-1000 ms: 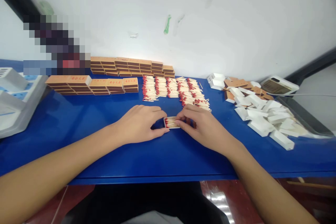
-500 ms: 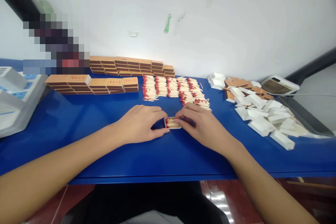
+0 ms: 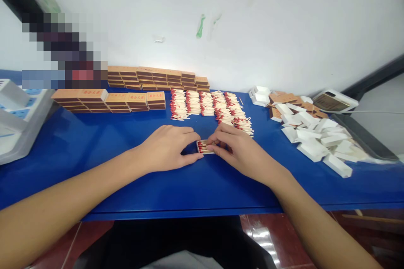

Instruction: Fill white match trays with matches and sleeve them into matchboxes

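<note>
A small white matchbox tray (image 3: 209, 152) lies on the blue table, partly filled with red-tipped matches (image 3: 202, 147). My left hand (image 3: 170, 147) grips the tray's left end between thumb and forefinger. From the other side, my right hand (image 3: 235, 143) has thumb and fingers pinched on matches over the tray, and it hides the tray's right end. Just beyond my hands, loose matches (image 3: 193, 103) lie in several rows with their red heads to the left.
Finished-looking matchboxes stand in a front stack (image 3: 116, 103) and a back stack (image 3: 164, 76) on the left. White trays (image 3: 312, 149) and orange sleeves (image 3: 288, 99) are heaped on the right, near a phone-like device (image 3: 334, 101). At far left is a grey-white plastic unit (image 3: 34, 134).
My right hand's fingertips have slid slightly left over the tray, covering more of the matches. My left hand stays at the tray's end.
</note>
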Available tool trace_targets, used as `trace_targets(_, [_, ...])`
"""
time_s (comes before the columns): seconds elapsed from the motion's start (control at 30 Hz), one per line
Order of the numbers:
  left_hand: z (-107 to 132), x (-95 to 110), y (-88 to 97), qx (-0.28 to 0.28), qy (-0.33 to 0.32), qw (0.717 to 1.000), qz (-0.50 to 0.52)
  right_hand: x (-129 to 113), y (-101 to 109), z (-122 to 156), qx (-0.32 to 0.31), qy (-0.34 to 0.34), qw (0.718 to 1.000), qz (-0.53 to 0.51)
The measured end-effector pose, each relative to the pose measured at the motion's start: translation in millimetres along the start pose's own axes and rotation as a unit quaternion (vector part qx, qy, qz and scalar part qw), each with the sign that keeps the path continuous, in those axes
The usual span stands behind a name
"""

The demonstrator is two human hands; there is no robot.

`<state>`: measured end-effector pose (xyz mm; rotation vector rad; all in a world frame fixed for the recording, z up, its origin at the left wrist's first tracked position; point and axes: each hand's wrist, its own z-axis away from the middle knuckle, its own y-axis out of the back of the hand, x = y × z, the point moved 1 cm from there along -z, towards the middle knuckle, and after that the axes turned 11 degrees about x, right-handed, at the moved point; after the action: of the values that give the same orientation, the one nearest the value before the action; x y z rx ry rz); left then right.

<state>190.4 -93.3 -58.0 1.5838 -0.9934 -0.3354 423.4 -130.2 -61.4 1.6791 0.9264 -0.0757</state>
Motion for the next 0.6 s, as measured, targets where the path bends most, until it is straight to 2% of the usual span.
trace_targets(0.33, [-0.3,0.6,1.2,0.000,-0.003,1.000,-0.008,2.7,-3.9,-1.7,0.007,0.026,1.000,0.014])
trace_targets(0.6, [-0.4,0.7,1.2,-0.005,0.003,1.000,-0.002,4.0,2.2,-1.6,0.019,-0.003,0.999,0.044])
